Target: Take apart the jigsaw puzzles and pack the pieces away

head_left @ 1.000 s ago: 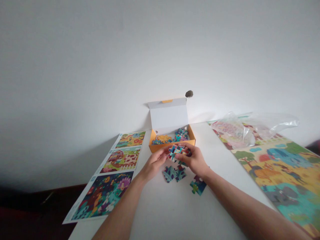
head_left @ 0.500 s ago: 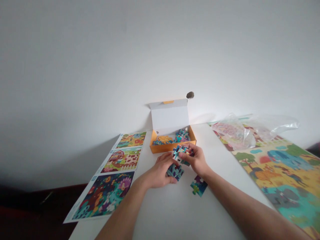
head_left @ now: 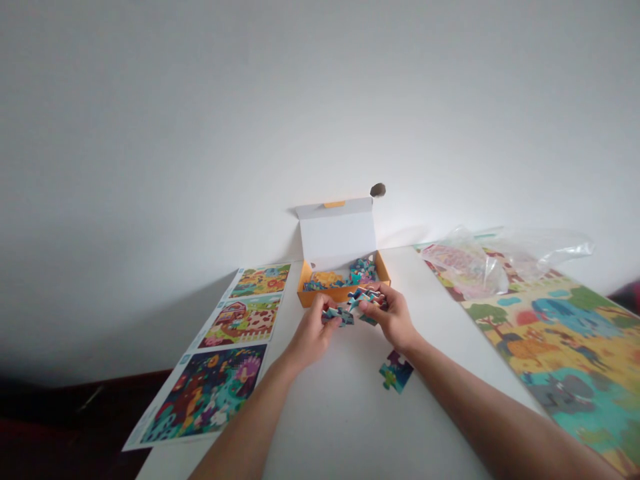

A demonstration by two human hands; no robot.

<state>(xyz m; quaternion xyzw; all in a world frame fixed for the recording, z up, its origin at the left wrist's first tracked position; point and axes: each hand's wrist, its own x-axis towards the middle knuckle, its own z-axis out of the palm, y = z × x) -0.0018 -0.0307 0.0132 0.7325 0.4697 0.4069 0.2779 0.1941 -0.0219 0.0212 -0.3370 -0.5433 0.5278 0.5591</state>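
Observation:
My left hand (head_left: 311, 335) is closed on some joined dark-blue puzzle pieces (head_left: 338, 315), lifted off the white table (head_left: 340, 413). My right hand (head_left: 395, 317) grips a fanned stack of puzzle pieces (head_left: 369, 295) just in front of the orange box (head_left: 340, 292). The two hands are close together, their pieces almost touching. The box stands open with its white lid up and several loose pieces inside. One blue-green piece (head_left: 396, 372) lies on the table beside my right wrist.
A strip of three picture sheets (head_left: 220, 350) lies along the table's left edge. A large finished animal puzzle (head_left: 565, 347) covers the right side, with crumpled clear plastic bags (head_left: 480, 263) on its far end. A white wall rises behind the table.
My left hand went down to the joined dark-blue pieces on the table, closed on them and lifted them up to the stack in my right hand.

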